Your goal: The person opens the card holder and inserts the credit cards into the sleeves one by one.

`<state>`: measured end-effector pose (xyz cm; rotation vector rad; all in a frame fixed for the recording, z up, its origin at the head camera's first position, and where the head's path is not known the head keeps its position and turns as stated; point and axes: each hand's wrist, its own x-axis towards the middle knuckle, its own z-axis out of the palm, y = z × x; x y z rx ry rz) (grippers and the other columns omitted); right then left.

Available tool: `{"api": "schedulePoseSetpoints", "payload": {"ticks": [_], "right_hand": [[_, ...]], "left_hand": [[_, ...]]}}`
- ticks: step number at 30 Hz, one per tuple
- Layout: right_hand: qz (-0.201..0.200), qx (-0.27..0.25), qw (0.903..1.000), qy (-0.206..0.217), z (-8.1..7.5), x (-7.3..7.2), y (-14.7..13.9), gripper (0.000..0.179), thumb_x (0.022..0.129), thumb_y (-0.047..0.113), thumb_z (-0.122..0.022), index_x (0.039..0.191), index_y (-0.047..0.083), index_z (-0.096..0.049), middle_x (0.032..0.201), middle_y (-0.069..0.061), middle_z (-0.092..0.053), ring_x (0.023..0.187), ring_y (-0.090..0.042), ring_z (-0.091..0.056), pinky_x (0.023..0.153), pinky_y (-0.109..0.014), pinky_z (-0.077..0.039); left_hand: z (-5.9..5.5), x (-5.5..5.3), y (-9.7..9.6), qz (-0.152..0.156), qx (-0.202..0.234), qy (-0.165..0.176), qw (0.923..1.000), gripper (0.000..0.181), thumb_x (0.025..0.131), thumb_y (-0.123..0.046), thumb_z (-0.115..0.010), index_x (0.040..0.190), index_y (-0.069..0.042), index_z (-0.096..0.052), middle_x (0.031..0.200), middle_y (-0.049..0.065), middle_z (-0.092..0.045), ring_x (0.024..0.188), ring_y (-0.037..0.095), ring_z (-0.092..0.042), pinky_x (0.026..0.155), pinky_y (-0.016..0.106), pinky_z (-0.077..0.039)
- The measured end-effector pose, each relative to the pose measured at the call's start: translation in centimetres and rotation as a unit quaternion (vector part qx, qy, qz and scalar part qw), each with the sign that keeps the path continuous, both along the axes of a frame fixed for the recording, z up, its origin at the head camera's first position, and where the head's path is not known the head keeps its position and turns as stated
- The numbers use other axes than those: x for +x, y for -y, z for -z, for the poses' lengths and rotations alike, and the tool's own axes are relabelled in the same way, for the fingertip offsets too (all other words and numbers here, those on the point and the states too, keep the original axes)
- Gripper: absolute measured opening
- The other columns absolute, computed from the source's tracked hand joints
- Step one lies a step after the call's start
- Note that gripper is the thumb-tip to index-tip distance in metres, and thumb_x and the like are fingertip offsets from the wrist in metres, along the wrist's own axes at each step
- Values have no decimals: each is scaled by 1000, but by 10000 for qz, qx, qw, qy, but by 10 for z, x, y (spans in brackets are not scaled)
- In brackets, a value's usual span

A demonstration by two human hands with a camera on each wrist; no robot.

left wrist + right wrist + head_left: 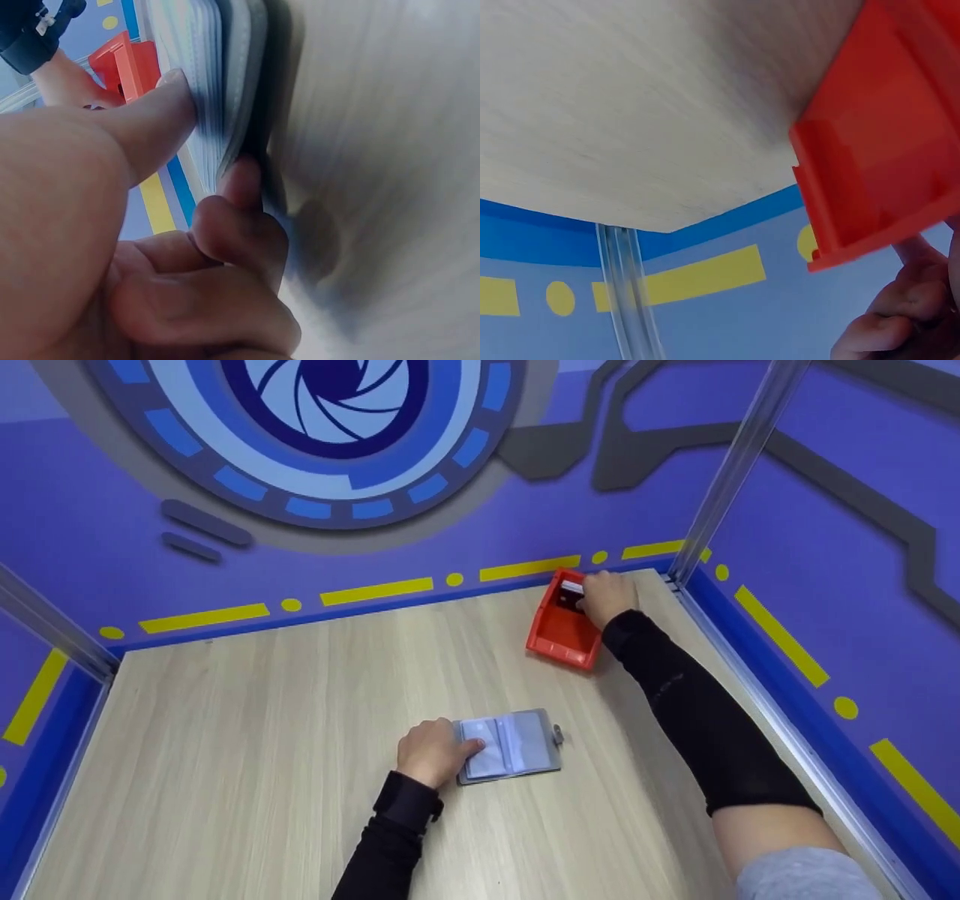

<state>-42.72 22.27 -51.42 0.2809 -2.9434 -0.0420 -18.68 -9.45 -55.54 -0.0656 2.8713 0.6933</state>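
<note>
My left hand (431, 751) grips the left edge of an open card holder (536, 741) with a grey cover and clear plastic sleeves. The thumb lies on the sleeves, and in the left wrist view the fingers curl under the cover (241, 82). At the back right, my right hand (609, 596) is at the right wall of a red bin (564, 654), its fingertips near the bin's back. A flat, dark piece with a white edge (571, 587) shows beside them. In the right wrist view several fingers (889, 330) are curled by the bin's rim; their tips are partly hidden.
The card holder and bin are on a light wood table (285, 750). Blue-purple printed panels (360, 555) enclose its back and sides, with metal posts (739, 472) at the corners. A small clasp tab (557, 734) sticks out from the holder's right edge.
</note>
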Motion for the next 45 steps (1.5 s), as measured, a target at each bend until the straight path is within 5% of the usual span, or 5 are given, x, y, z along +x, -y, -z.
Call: {"api": "schedulePoseSetpoints", "payload": {"ticks": [11,22,34,41,45], "right_hand": [[429,30,9991,-49,5,-6,4,22,103,15,-75,110,-5,-79,99,-26,-79,87,-43,-77,77,-57,-64],[68,76,9998,-186,4,-2,3,19,106,5,-63,109,-7,-77,98,-27,-79,88,-44,-77,81,-58,-64],[-450,-726,9963,125,-22,34,-1,26,101,15,-68,114,-7,-72,101,-26,-78,89,-42,-76,83,-57,-62],[-253,-2856,9542,853,-36,93,19,21,107,15,-64,110,-1,-78,108,-20,-79,93,-33,-71,80,-44,-57],[-476,-3327,9262,1708,-33,134,37,17,104,15,-67,105,3,-79,103,-15,-77,91,-28,-67,75,-35,-52]], "left_hand": [[-1,0,0,45,-46,-87,9999,55,95,-55,-84,67,-17,-54,67,-3,-44,63,19,-49,56,36,-38],[1,-1,0,-3,26,-25,10000,58,94,-55,-84,66,-19,-49,66,-4,-41,61,19,-47,56,36,-36],[1,-2,2,27,-10,112,9999,55,96,-55,-83,69,-15,-56,68,-3,-41,65,19,-48,58,36,-36],[0,0,2,107,-66,55,9999,52,96,-56,-83,73,-14,-62,70,-1,-48,67,20,-52,59,37,-41],[-1,1,2,95,-85,93,9999,50,96,-55,-82,76,-13,-64,72,0,-51,69,21,-54,62,38,-43]]}}
